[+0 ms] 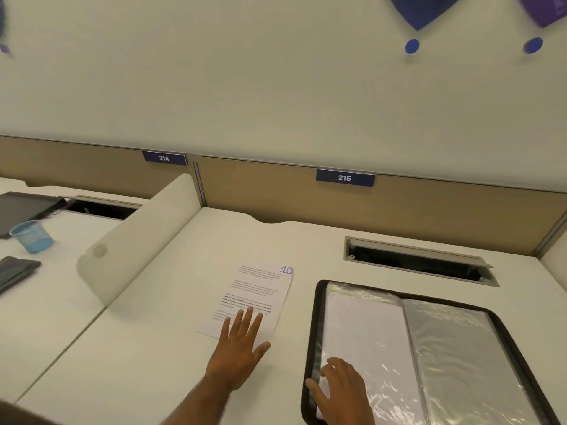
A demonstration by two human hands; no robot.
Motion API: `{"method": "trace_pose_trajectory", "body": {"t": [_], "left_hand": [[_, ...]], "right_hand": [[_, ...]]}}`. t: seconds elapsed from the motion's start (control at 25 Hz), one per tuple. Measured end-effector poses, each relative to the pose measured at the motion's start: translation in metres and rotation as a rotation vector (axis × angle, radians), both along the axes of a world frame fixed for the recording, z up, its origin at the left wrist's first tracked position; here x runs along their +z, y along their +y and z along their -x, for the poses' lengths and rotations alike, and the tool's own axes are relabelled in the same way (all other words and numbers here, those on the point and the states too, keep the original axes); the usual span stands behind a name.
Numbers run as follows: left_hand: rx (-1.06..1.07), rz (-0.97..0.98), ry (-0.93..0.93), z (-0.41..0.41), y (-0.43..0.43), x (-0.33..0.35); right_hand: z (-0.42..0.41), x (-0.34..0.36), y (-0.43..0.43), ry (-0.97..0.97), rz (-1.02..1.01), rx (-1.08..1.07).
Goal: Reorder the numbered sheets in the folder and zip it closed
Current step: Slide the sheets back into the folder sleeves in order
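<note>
L hand (242,342) flat, released on sheet 10 (260,289) | likely floppy, pinch corner | R hand (340,391) on folder (316,317), grip unclear

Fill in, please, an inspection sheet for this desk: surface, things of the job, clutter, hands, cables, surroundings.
surface: white desk, with a raised divider along its left side.
job's things: sheet marked 10 lies face up on the desk, left of the folder; the folder lies open, clear sleeves showing.
clutter: blue cup, dark screen and dark flat item, all on the neighbouring desk beyond the divider.
hands: left hand lies flat on the sheet's near end; right hand rests its fingers on the folder's left sleeve.
cables: nothing seen; the cable slot is dark inside.
surroundings: tan back panel with labels 214 and 215; pale wall above.
</note>
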State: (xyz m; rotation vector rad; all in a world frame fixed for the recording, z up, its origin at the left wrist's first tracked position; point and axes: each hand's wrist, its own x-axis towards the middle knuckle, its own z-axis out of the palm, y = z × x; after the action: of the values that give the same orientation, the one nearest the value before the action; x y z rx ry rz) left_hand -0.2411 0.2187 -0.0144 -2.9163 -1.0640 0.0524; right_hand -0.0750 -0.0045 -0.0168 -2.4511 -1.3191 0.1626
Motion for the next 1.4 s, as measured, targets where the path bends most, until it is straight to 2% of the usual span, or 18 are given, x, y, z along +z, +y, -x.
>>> {"method": "trace_pose_trajectory", "body": {"t": [0.16,0.28,0.44,0.6,0.68,0.72,0.8,0.92,1.04,1.4], "left_hand": [[0.005,-0.008,0.005,0.010,0.054,0.000],[-0.019,0.015,0.018,0.015,0.101,-0.003],[-0.121,0.116,0.036,0.019,0.161,-0.014],[-0.233,0.205,-0.003,0.015,0.216,-0.023],[-0.281,0.254,-0.067,0.009,0.239,-0.031],[-0.294,0.271,-0.090,0.008,0.247,-0.036],[-0.317,0.256,-0.101,0.005,0.254,-0.042],[-0.302,0.250,-0.096,0.003,0.251,-0.048],[-0.306,0.204,-0.114,0.005,0.249,-0.049],[-0.304,0.225,-0.140,0.002,0.249,-0.042]], "right_hand": [[0.006,-0.003,0.053,0.022,0.179,0.034],[0.018,-0.019,0.098,-0.001,0.235,0.034],[0.037,-0.032,0.156,0.061,0.341,-0.002],[0.044,-0.034,0.204,0.138,0.350,-0.113],[0.050,-0.009,0.220,0.073,0.389,-0.121],[0.049,-0.003,0.227,0.027,0.320,-0.130],[0.044,0.005,0.240,0.074,0.345,-0.128],[0.023,0.003,0.258,-0.042,0.326,-0.144],[-0.003,-0.006,0.277,0.094,0.379,-0.126],[-0.070,-0.013,0.310,0.041,0.408,-0.121]]}}
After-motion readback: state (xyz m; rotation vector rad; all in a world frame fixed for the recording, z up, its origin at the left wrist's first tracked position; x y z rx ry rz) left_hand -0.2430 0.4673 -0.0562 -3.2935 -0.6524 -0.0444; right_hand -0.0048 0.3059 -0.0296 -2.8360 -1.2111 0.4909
